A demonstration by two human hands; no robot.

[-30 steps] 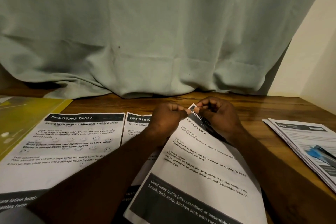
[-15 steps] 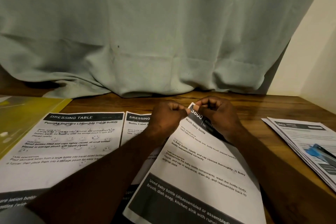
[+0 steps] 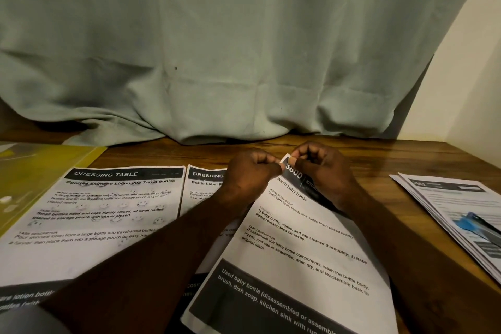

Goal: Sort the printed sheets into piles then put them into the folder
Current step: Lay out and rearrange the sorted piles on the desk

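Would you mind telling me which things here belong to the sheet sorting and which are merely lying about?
Job: left hand and right hand pinching Wash baby bottle sheet; Dressing Table sheets; paper stack; yellow folder.
Lying about: curtain; wooden table.

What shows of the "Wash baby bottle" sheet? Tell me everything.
The Wash baby bottle sheet is white printed paper: a dark header reading 3800, black text, a dark band lower down. It lies skewed on the wooden table, overlapping the Bottle Label sheet. The left hand and right hand both pinch its far top corner. Its bottom runs out of frame.
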